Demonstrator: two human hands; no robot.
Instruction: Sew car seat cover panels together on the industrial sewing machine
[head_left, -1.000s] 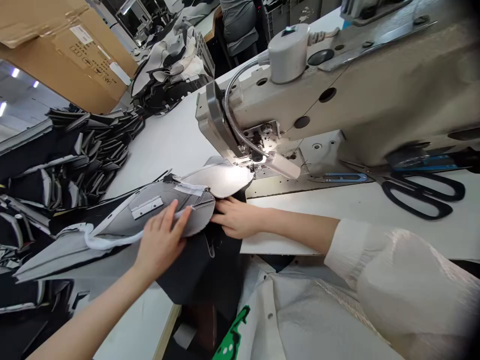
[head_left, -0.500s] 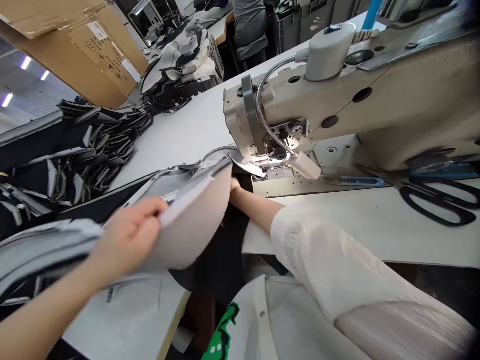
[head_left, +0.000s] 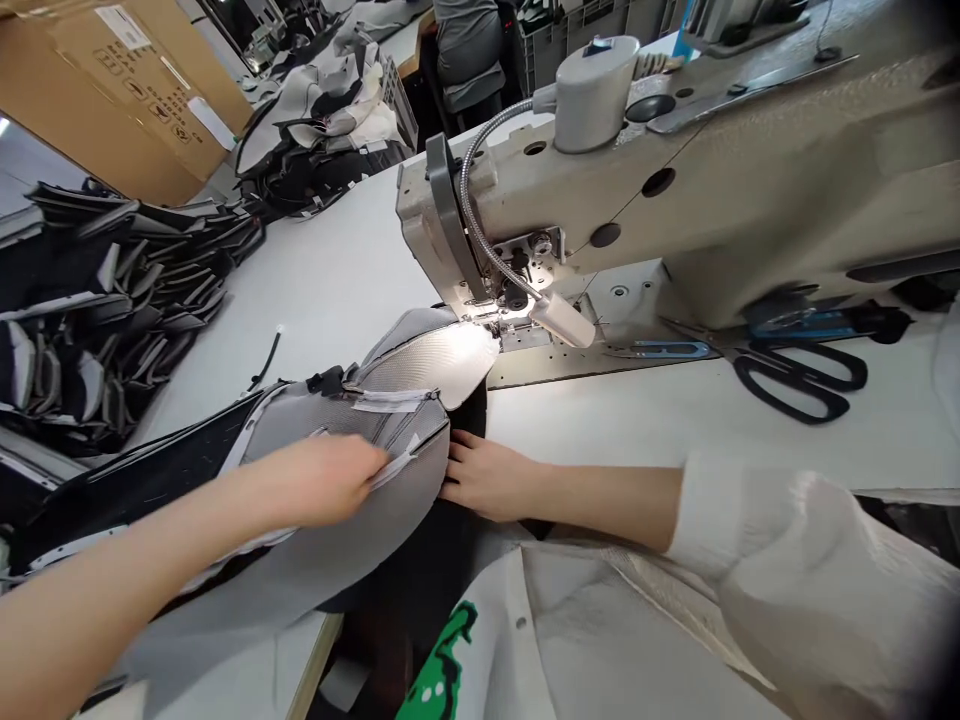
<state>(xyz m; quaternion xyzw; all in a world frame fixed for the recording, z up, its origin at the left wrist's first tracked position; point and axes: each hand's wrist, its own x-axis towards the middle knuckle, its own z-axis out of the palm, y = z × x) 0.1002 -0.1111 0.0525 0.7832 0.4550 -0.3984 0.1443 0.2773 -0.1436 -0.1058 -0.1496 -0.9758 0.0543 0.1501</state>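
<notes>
- Gray fabric panel (head_left: 409, 515) could pucker at the sewing machine (head_left: 577, 190) if tugged unevenly.
- Left hand (head_left: 330, 482) curls over it, right hand (head_left: 491, 480) half-open at its edge; grips unclear.

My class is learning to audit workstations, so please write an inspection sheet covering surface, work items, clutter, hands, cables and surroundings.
Surface: white table beneath a sewing machine.
Work items: grey fabric piece; a brightly lit pale panel reaches the needle area.
Clutter: black-handled scissors and blue-handled snips right of the needle area; stacked dark-and-grey pieces at left.
Hands: left hand curled over the fabric at a white strip; right hand at its curved edge. Grip unclear for both.
Cables: flexible metal conduit curves down to a lamp head.
Surroundings: cardboard box; another person in grey, partly visible.
</notes>
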